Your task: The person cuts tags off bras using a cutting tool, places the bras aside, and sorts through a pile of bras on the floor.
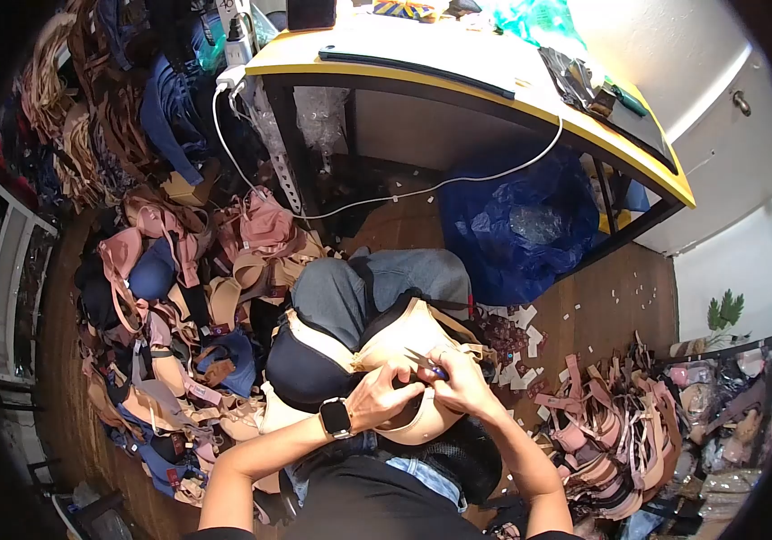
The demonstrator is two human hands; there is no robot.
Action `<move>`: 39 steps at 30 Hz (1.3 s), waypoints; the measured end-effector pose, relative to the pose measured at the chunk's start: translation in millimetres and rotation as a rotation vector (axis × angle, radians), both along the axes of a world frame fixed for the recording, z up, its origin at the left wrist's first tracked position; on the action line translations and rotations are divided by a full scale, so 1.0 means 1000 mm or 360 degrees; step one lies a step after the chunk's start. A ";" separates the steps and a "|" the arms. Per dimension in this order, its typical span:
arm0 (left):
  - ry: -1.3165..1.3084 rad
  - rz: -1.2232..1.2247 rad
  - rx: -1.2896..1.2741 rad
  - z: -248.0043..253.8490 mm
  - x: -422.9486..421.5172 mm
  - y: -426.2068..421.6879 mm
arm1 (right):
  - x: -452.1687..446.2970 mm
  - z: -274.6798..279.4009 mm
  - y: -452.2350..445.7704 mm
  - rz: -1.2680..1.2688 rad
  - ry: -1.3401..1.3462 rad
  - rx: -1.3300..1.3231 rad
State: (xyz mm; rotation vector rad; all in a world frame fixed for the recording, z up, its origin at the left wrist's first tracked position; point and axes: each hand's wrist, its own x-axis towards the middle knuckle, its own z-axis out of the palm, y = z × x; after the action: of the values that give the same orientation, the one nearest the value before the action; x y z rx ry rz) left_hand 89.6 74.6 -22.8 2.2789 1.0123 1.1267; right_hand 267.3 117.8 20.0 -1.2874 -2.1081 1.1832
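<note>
Beige bra (395, 333) (likely soft, light) is best held by its edge, seemingly pinched by the left hand (384, 394); scissors (425, 362) are gripped by the right hand (463, 382).

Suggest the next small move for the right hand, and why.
Probably turn the small pointed metal blades in the right hand down toward the beige padded bra: the tips point past the left hand, not at the spot where its fingers meet the bra. What they hold is hidden.
</note>
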 end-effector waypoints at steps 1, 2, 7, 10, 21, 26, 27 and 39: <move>0.0029 -0.0005 -0.0070 0.001 -0.001 -0.001 | -0.001 -0.002 -0.003 -0.0002 0.0003 0.0002; 0.0032 -0.0004 -0.0068 0.001 -0.001 0.000 | -0.001 -0.007 -0.005 -0.0043 -0.0022 -0.0014; 0.0051 0.0511 -0.0063 0.038 -0.004 -0.001 | 0.029 0.001 0.004 -0.0476 0.0320 -0.0166; 0.0028 0.0179 -0.0713 0.056 -0.016 -0.007 | 0.075 0.001 -0.005 -0.0801 -0.0004 0.0044; -0.1226 -0.0101 -0.1932 0.032 -0.008 0.012 | -0.007 0.046 -0.065 -0.0422 -0.0557 0.0344; -0.1211 -0.0032 -0.2032 0.031 -0.010 0.013 | -0.008 0.036 -0.074 -0.0459 -0.0538 0.0435; -0.1229 -0.0029 -0.2035 0.031 -0.010 0.013 | -0.008 0.035 -0.075 -0.0462 -0.0536 0.0440; -0.1254 -0.0036 -0.2071 0.032 -0.009 0.013 | -0.013 0.027 -0.072 -0.0620 -0.0394 0.0294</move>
State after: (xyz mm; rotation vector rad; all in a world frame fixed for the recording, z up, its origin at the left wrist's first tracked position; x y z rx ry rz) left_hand 80.3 88.0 8.9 0.7229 0.9143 0.8005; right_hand 253.9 45.9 46.7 -1.7248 -1.9454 0.6798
